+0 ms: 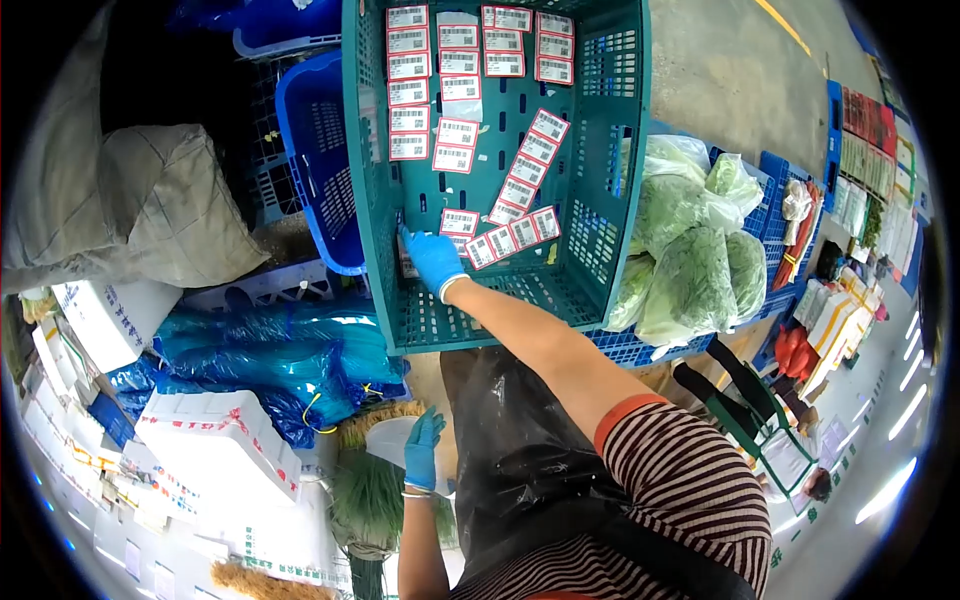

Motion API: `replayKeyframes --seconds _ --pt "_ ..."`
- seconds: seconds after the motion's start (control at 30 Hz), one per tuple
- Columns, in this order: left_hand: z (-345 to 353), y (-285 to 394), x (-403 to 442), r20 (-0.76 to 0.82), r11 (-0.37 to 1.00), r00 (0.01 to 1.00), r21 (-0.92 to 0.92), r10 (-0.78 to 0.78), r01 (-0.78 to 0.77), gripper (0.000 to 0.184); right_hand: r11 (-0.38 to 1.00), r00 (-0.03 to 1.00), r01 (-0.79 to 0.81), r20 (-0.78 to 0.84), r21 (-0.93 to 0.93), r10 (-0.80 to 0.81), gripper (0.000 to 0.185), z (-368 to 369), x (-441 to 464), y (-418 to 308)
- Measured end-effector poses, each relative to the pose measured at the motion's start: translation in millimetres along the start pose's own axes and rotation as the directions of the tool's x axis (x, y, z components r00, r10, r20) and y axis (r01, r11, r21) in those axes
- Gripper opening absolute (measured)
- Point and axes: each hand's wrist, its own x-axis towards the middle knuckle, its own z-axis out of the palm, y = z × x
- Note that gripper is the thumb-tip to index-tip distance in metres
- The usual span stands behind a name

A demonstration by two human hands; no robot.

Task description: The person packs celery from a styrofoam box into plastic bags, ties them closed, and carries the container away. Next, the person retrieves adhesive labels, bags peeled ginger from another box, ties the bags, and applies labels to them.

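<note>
My right hand (435, 262), in a blue glove, reaches into a green plastic crate (610, 200). Its fingertips point at the crate's left wall, low down, and look extended; the palm side is hidden. Label strips with red borders and barcodes lie on the crate floor, among them a slanted strip (530, 165) and a shorter strip (512, 238) right of my hand. Part of another label (408, 265) shows beside the glove. My left hand (423, 450), also blue-gloved, hangs outside below the crate with fingers stretched and nothing visible in it, near a pale sheet-like thing (388, 440).
Bagged green vegetables (690, 270) sit right of the crate on a blue pallet (630, 348). Left are a blue basket (325, 170), blue plastic-wrapped bundles (260, 350) and a white foam box (215, 430). Long green stalks (365, 500) stand below. A person (790, 460) is at far right.
</note>
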Motion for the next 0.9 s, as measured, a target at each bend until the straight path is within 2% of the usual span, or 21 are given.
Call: replayKeyframes --seconds 0.1,0.13,0.2,0.23,0.33,0.4,0.43,0.47,0.53,0.6,0.63,0.67,0.73,0.83,0.9 --pt "-0.6 14.2 -2.2 -0.041 0.999 0.998 0.007 0.039 -0.038 0.038 0.992 0.995 0.057 -0.086 0.114 -0.048 0.030 -6.0 -11.6 -0.8" --pt "5.4 31.1 -5.4 -0.044 0.973 0.983 0.156 0.180 -0.171 0.038 0.981 0.994 0.032 -0.112 0.193 -0.010 0.029 -20.0 -18.0 2.5" --pt "19.9 72.9 -13.8 0.016 0.804 0.895 0.432 0.446 -0.408 0.037 0.939 0.985 -0.012 -0.158 0.345 0.070 0.027 -57.1 -33.1 14.1" --pt "32.1 99.1 -20.0 -0.008 0.764 0.865 0.472 0.501 -0.439 0.037 0.902 0.973 -0.030 -0.194 0.430 0.125 0.026 -79.2 -39.0 19.8" --pt "55.7 162.6 -33.0 0.036 0.722 0.822 0.458 0.568 -0.519 0.049 0.823 0.980 -0.069 -0.118 0.563 0.162 0.030 -164.2 -61.0 39.3" --pt "81.3 212.9 -41.7 0.123 0.468 0.668 0.620 0.734 -0.629 0.060 0.885 0.994 -0.004 -0.092 0.466 0.054 0.030 -206.3 -75.8 50.6" --pt "94.8 236.1 -45.9 0.182 0.322 0.579 0.683 0.795 -0.656 0.065 0.925 1.000 -0.003 0.001 0.380 0.003 0.031 -229.5 -82.5 51.6" --pt "108.3 258.3 -50.7 0.250 0.201 0.531 0.732 0.809 -0.651 0.072 0.936 0.982 0.184 -0.089 0.301 -0.165 0.031 -249.0 -89.7 48.2" --pt "132.3 290.6 -55.9 0.392 -0.052 0.439 0.791 0.809 -0.610 0.084 0.884 0.961 0.269 -0.046 0.382 -0.273 0.030 -288.7 -100.0 27.7" --pt "145.9 296.9 -50.7 0.469 -0.092 0.468 0.773 0.749 -0.627 0.103 0.835 0.893 0.407 0.029 0.369 -0.449 0.026 -301.5 -113.1 22.8" --pt "150.0 296.9 -46.1 0.501 -0.101 0.490 0.765 0.713 -0.636 0.106 0.803 0.843 0.486 0.059 0.344 -0.535 0.025 -293.9 -116.3 22.3" --pt "156.4 299.0 -48.0 0.500 -0.077 0.496 0.755 0.710 -0.651 0.090 0.792 0.843 0.465 0.076 0.397 -0.533 0.023 -295.9 -120.8 21.7" --pt "150.6 295.3 -43.3 0.551 -0.104 0.430 0.692 0.715 -0.715 0.057 0.744 0.821 0.516 0.002 0.425 -0.571 0.025 -305.4 -113.9 20.3" --pt "135.9 282.1 -39.4 0.444 0.133 0.604 0.724 0.662 -0.677 0.027 0.797 0.834 0.470 0.106 0.379 -0.542 0.032 -315.3 -92.7 29.8" --pt "128.4 271.6 -35.9 0.309 0.309 0.692 0.725 0.652 -0.615 0.022 0.669 0.856 0.236 0.175 0.705 -0.487 0.042 -321.6 -66.8 37.3"
